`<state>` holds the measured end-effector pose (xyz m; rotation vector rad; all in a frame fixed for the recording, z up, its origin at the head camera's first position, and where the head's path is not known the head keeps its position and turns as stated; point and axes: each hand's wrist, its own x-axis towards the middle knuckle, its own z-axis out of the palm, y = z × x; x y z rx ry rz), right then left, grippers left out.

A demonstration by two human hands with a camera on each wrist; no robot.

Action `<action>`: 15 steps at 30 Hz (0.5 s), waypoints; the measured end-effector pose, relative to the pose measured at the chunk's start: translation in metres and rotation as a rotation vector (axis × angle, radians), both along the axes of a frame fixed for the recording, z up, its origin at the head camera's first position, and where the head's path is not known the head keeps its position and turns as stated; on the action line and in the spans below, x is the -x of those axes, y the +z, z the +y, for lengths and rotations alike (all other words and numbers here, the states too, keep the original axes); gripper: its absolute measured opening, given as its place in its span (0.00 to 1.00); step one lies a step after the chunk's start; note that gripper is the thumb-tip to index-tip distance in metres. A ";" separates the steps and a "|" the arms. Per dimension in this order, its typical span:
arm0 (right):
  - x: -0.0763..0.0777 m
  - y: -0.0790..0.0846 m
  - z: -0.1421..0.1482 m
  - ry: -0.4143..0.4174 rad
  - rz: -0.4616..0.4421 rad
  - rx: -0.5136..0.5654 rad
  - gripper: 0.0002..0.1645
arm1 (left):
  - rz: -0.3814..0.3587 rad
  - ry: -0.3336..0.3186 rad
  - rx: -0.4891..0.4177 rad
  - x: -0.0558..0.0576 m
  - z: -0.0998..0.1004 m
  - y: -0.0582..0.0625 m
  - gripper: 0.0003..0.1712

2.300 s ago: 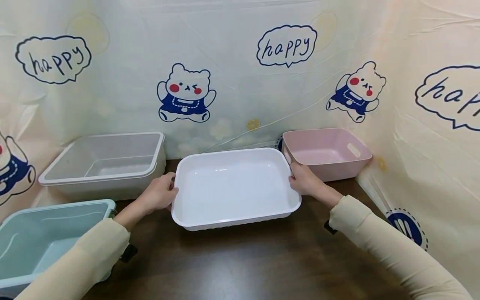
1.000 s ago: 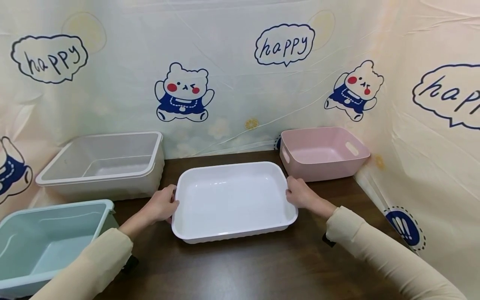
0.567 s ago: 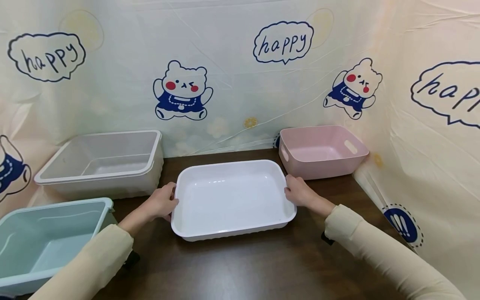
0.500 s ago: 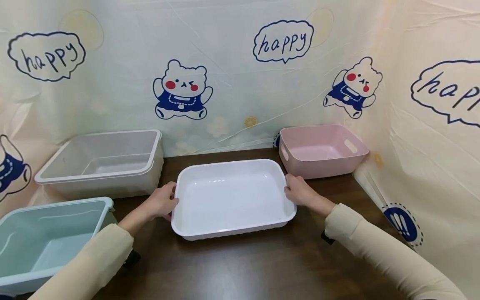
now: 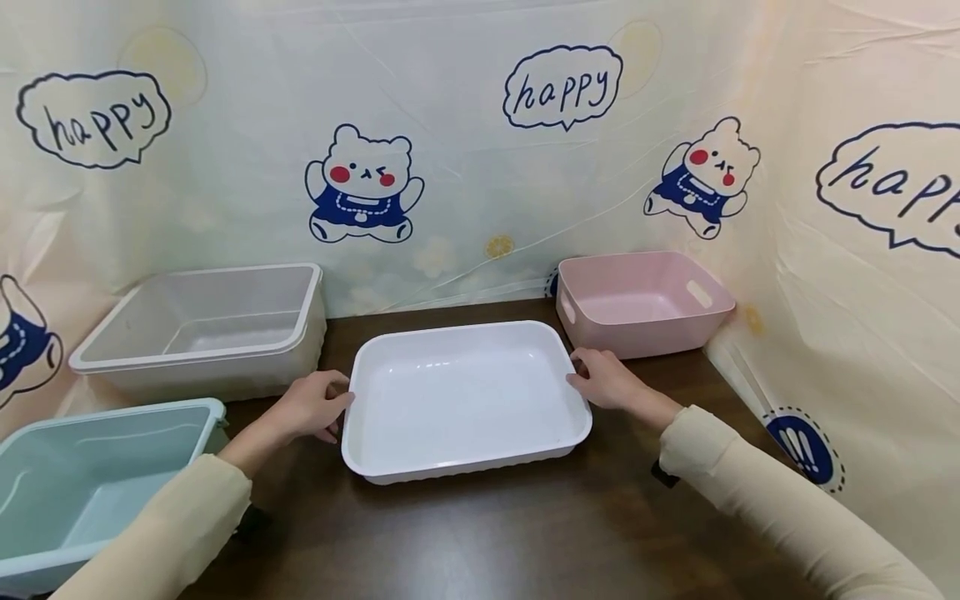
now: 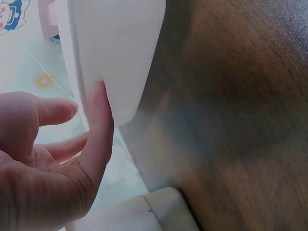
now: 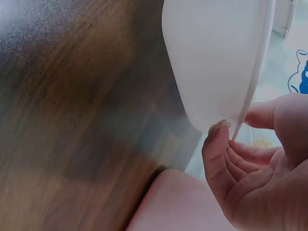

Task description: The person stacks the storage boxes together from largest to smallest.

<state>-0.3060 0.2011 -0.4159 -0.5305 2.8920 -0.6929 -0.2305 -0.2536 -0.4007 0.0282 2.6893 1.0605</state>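
Note:
A white rectangular plastic tray (image 5: 465,400) with rounded corners lies on the dark wooden table (image 5: 465,542) between both hands. My left hand (image 5: 311,404) is beside the tray's left rim, its fingers spread and relaxed. In the left wrist view, the left thumb stands apart from the rim, and a fingertip overlaps the outer wall of the tray (image 6: 115,48). At the opposite end, my right hand (image 5: 606,379) has its thumb right at the rim. The right wrist view shows its fingers loosely bent below the rim of the tray (image 7: 216,57).
A grey-white bin (image 5: 202,371) stands at the back left, with a pale green bin (image 5: 112,408) in front of it. A pink basket (image 5: 645,333) with handle holes sits at the back right. A printed cloth (image 5: 465,125) hangs behind and along the sides.
Both hands lowered the tray toward me from its raised, tilted position. Since half a second ago, the left hand has loosened and drawn slightly left; the right fingers have loosened too.

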 end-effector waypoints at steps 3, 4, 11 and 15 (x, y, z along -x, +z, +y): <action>0.000 0.005 0.003 0.007 0.041 0.008 0.15 | 0.035 -0.017 0.023 0.000 0.001 0.007 0.22; 0.000 0.006 0.004 0.008 0.061 0.010 0.14 | 0.041 -0.023 0.029 0.000 0.001 0.009 0.21; -0.001 0.017 0.006 0.028 0.124 0.012 0.08 | 0.046 -0.047 0.067 0.001 0.003 0.016 0.18; -0.005 0.023 0.006 0.056 0.150 0.008 0.09 | 0.047 -0.067 0.097 0.001 0.004 0.017 0.17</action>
